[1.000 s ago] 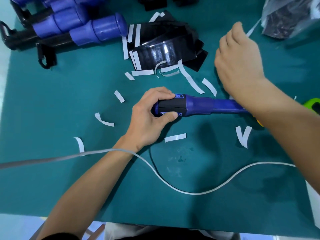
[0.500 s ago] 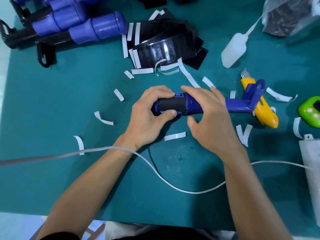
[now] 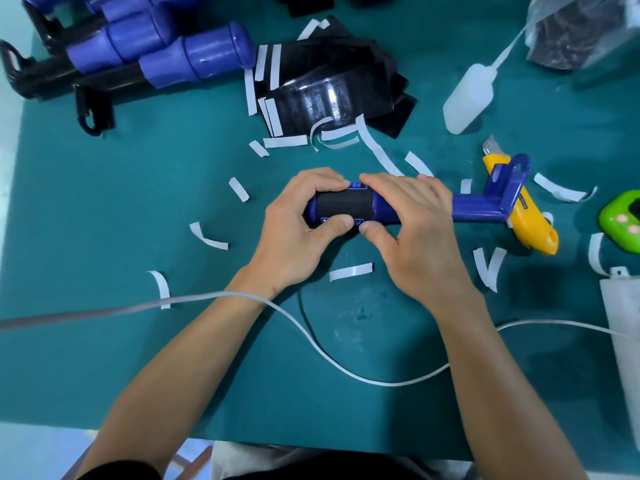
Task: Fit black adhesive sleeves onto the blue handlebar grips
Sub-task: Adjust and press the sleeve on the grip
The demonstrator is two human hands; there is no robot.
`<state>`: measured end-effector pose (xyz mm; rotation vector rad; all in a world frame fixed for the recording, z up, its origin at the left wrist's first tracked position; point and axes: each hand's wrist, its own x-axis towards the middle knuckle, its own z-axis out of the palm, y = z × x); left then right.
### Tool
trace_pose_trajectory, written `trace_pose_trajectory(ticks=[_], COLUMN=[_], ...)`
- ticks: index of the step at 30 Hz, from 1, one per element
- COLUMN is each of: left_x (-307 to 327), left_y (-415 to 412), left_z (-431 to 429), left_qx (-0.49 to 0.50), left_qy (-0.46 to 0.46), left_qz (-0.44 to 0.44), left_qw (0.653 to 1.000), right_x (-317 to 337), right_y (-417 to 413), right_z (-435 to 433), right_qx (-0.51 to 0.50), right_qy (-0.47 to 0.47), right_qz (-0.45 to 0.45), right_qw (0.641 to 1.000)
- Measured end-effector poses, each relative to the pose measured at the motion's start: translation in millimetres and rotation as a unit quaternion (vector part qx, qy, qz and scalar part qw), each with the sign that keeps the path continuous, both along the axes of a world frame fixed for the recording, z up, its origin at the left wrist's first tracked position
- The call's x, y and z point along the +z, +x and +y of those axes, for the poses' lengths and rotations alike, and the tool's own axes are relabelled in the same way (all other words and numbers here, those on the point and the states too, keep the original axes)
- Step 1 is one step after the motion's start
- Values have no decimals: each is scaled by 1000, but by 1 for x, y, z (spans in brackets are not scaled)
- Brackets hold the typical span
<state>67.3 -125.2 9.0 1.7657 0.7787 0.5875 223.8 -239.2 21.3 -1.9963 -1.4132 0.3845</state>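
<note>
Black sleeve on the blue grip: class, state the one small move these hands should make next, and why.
Probably run both thumbs along the lower edge of the black sleeve to seal it. The sleeve wraps the blue grip, the left hand holds the grip's end, the right hand holds it beside the sleeve, and both thumbs sit at that edge.
</note>
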Motion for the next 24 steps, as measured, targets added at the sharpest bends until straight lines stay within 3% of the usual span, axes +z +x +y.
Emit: trace_pose_trajectory(ticks=[24], left_x=[-6], left_y=[1], left_z=[-3], left_qx=[9], left_qy=[39], left_qz=[-5], left_qw=[999], right_x=[-2], right_y=[-6], right_z=[2], right_qx=[-39], right_qy=[31], right_qz=[33], right_qw=[998])
